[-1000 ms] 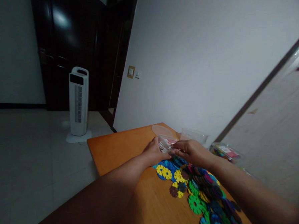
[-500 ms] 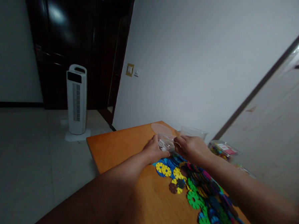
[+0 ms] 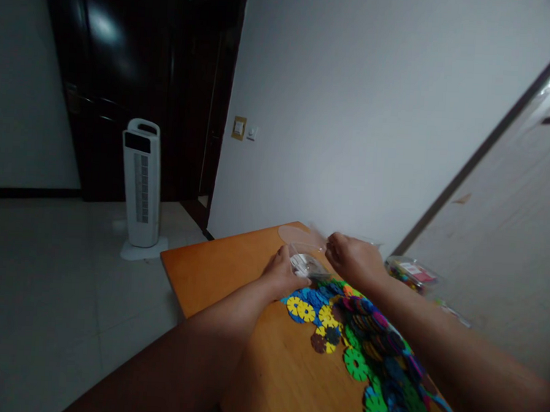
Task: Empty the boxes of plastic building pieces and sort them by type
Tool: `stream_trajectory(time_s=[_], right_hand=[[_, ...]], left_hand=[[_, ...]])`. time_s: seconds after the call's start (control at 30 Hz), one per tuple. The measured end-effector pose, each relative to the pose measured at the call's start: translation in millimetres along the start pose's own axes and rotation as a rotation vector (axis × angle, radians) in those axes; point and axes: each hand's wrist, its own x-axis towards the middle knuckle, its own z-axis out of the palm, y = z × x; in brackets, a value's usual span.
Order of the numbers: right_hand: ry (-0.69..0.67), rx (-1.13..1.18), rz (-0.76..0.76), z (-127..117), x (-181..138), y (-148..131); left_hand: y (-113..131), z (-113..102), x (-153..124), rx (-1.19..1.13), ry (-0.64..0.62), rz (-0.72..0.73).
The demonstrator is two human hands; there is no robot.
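My left hand (image 3: 281, 273) is wrapped round the near left side of a small clear plastic box (image 3: 315, 268), which rests at the edge of the disc pile. Something white (image 3: 303, 264) shows inside the box. Just above and to the right of it, my right hand (image 3: 350, 253) is closed in a pinch. A thin, see-through piece, seemingly the box's lid (image 3: 317, 234), reaches out from its fingertips, blurred by motion. Notched plastic discs (image 3: 356, 364) in green, yellow, blue and other colours lie heaped below both hands.
The discs spread along the right side of an orange wooden table (image 3: 217, 252). At its far corner lies a flat round translucent disc (image 3: 294, 235). A clear container with colourful contents (image 3: 412, 273) stands by the wall. A white tower heater (image 3: 141, 183) is on the floor at left.
My right hand has lifted slightly up and to the right, away from the box, with the thin clear piece in its fingers. The box's top now looks open. My left hand stays in place.
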Motion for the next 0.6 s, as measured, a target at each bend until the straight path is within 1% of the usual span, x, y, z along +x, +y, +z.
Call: stream_trajectory(time_s=[0.13, 0.23, 0.33, 0.43, 0.5, 0.53, 0.6], right_hand=[[0.132, 0.123, 0.2, -4.1, -11.7, 21.0], [0.269, 0.313, 0.361, -7.7, -35.6, 36.4], [0.345, 0.448, 0.494, -16.5, -71.3, 47.5], [0.324, 0.524, 0.652, -31.3, -113.6, 53.1], [0.319, 0.594, 0.775, -40.8, -143.4, 55.9], [0.33, 0.609, 0.815, -44.2, -158.3, 57.6], [0.373, 0.567, 0.843, -47.4, -187.5, 62.1]], left_hand=[[0.4, -1.8, 0.0, -0.003, -0.003, 0.003], [1.9, -4.8, 1.0, -0.092, -0.031, 0.017], [4.6, -7.1, 3.4, -0.218, -0.061, -0.009], [7.8, -8.3, 6.5, -0.286, -0.04, -0.084], [9.8, -9.0, 7.9, -0.334, -0.026, -0.104], [10.8, -9.5, 8.3, -0.374, -0.027, -0.109], [13.2, -10.6, 8.5, -0.476, -0.043, -0.143]])
